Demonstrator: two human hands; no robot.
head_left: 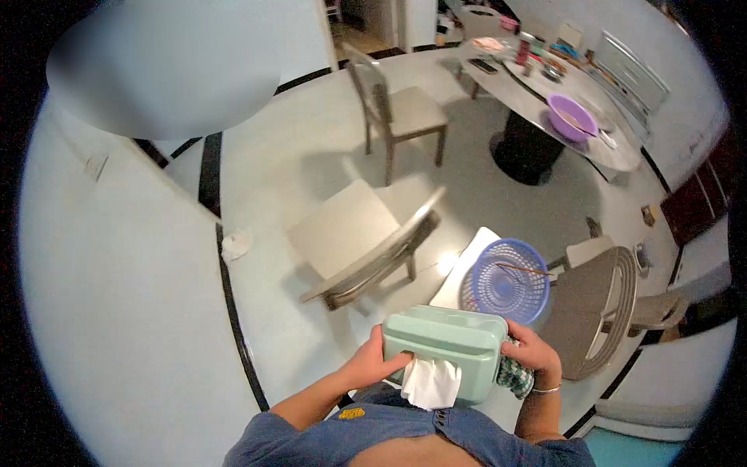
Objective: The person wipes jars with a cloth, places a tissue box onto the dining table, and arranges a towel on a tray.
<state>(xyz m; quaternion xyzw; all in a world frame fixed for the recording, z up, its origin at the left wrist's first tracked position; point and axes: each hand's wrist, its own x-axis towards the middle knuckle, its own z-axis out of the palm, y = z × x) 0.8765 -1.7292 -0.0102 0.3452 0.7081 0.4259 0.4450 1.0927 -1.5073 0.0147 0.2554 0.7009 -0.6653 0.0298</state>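
Fingers of your left hand (pixel 367 364) and right hand (pixel 537 352) clamp opposite ends of the tissue box (pixel 447 331) between them, seemingly carrying it; moving on calls for an even grip, minding the checked cloth (pixel 515 378) below your right fingers.

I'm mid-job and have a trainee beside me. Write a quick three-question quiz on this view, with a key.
1. Multiple choice: what do the left hand and right hand hold between them?
A. a glass jar
B. a light green tissue box
C. a wooden tray

2. True or false: a white tissue sticks out of the box's opening.

3. Short answer: which is nearer the person's hands, the blue plastic basket or the purple basin?

Key: 1. B. 2. True. 3. The blue plastic basket.
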